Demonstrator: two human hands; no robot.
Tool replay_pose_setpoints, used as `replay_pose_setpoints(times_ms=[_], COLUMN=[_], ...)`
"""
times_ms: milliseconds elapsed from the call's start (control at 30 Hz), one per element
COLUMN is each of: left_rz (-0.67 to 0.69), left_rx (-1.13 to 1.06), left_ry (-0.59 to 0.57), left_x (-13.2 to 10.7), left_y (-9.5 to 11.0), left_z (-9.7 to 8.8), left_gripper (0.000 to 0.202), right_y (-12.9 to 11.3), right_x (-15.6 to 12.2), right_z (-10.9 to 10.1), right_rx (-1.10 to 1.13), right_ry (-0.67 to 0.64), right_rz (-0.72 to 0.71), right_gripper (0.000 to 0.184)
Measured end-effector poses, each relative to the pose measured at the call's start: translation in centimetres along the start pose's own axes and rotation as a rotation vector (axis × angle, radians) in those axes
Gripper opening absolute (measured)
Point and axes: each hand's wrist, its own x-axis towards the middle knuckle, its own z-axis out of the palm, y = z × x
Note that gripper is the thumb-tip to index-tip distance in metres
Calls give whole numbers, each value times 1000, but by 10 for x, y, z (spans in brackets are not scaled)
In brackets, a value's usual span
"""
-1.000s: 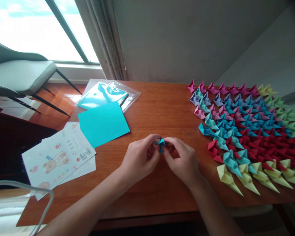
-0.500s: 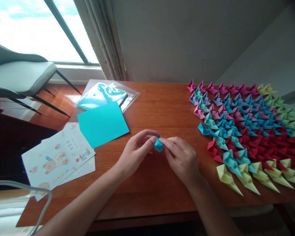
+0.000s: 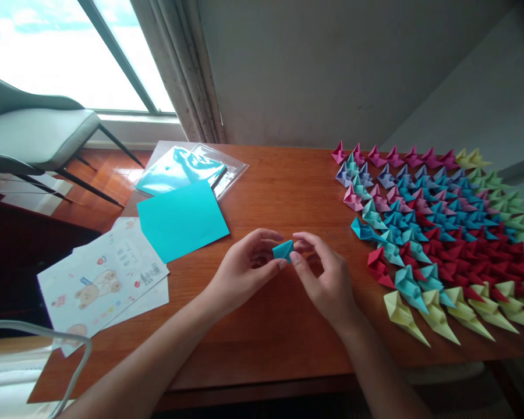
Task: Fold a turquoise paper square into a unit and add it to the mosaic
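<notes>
A small folded piece of blue paper is held between my two hands above the front middle of the table. My left hand grips its left and lower side, with thumb and fingers around it. My right hand pinches its right edge between thumb and fingertips. The folded paper shows a slanting crease and a pointed upper right corner. Left of my hands lies a flat blue sheet of paper. To the right, many folded paper boats stand in rows of pink, purple, blue, red, green and yellow.
Clear plastic packets with blue paper lie at the table's back left. White printed sheets with a bear drawing overlap the left edge. A white cable curves at lower left. A grey chair stands by the window.
The folded blue paper has been turned in my hands and now shows a flat, creased face. My right fingers have lifted and spread a little; both hands stay in nearly the same place.
</notes>
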Motion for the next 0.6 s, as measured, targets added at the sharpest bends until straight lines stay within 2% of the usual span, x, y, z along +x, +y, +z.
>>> replay_pose_setpoints(times_ms=[133,300,467,600], left_rz=[11,6,-15,13], left_rx=[82,83,232,286], left_ry=[-16,-16,19,27], left_x=[-1,-1,-1,-1], left_y=[-2,4,5,5], left_z=[2,1,-2,-1], left_gripper=[29,27,32,31], right_y=[3,4,5,4], right_x=[3,3,2,3], right_z=[0,1,1,-1], right_rx=[160,388,392,344], right_ry=[-44,-7,23,-23], right_rz=[82,202,198,146], right_gripper=[15,17,16,13])
